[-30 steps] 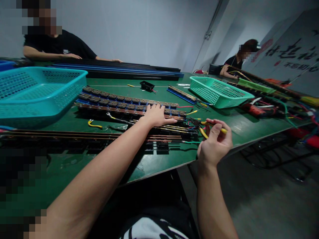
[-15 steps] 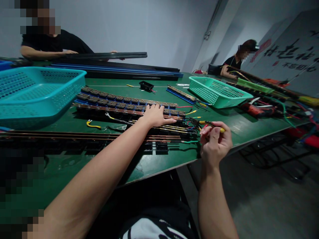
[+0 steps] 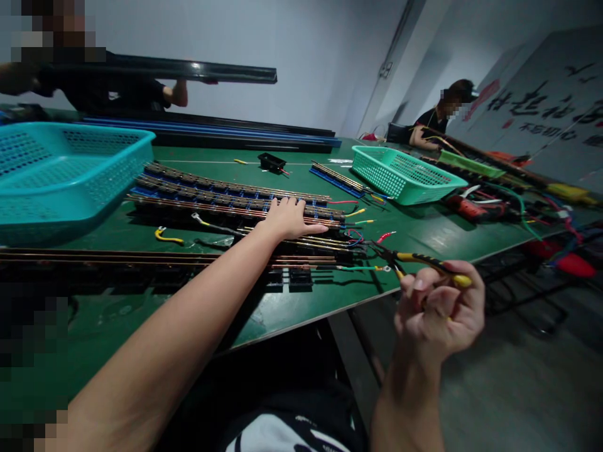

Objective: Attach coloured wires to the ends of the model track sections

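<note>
My left hand [image 3: 288, 220] lies flat with spread fingers on a row of blue and black strips [image 3: 226, 199] fitted with copper-coloured rods. In my right hand [image 3: 445, 314], off the table's front edge, is a pair of pliers [image 3: 419, 258] with yellow and black handles. Its dark jaws point left, toward the wires at the strips' right ends. Close to the jaws lie a red wire end [image 3: 386, 237] and a green wire [image 3: 360, 268] with a ring terminal. Below the left hand, more rods [image 3: 306, 242] run along the table.
A blue basket [image 3: 94, 182] stands at left and a green basket [image 3: 405, 176] at back right. A small black box [image 3: 272, 162] lies behind the strips. Across the table [image 3: 277, 317], one person lifts a long black bar [image 3: 226, 70]; another sits farther right.
My right hand has drawn back right and down with the pliers, away from the wire ends. My left hand stays on the strips. The person opposite has raised the black bar.
</note>
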Demonstrator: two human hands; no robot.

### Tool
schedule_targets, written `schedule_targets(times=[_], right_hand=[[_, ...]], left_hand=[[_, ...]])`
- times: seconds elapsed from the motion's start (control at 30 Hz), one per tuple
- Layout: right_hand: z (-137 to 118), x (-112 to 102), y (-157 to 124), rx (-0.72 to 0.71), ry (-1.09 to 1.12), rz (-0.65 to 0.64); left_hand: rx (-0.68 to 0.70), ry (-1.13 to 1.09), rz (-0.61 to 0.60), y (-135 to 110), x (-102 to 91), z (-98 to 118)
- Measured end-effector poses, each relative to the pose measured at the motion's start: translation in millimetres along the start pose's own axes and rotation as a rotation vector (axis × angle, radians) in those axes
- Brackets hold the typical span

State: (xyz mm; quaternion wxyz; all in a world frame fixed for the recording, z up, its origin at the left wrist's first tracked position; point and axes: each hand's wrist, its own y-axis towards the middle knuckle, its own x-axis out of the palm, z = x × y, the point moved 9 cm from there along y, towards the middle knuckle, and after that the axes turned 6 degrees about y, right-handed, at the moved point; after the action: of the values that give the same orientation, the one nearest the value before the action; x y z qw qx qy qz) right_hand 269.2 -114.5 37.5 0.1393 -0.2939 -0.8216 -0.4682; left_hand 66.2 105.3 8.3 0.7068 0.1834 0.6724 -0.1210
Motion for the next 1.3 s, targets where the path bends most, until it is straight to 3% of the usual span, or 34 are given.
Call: schedule_targets(times=[0.23, 0.43, 0.63, 0.83, 1.03, 1.23, 1.3], right_hand=[[30, 0, -3, 0.083, 0.001, 0.001], [29, -4, -9, 0.044, -0.215, -0.044], [16, 24, -16, -0.073, -0.493, -0.38], [8, 51, -21, -0.172, -0.497, -0.654], [6, 65, -24, -0.23, -0.494, -0.862], [13, 56, -24, -0.127, -0.505, -0.823], [13, 50, -25, -0.161, -0.51, -0.775]], left_hand=[[0.005, -0.012, 0.008, -1, 0.7, 0], [-0.004, -0.017, -0.013, -2, 0.1, 1], [-0.006, -0.022, -0.018, -1, 1.5, 1], [-0.016, -0.019, -0.027, -1, 1.2, 1], [-0.017, -0.012, -0.031, -2, 1.0, 1], [-0.008, -0.013, -0.012, 0, 1.7, 0], [-0.002, -0.007, -0.007, 0, 1.6, 0]])
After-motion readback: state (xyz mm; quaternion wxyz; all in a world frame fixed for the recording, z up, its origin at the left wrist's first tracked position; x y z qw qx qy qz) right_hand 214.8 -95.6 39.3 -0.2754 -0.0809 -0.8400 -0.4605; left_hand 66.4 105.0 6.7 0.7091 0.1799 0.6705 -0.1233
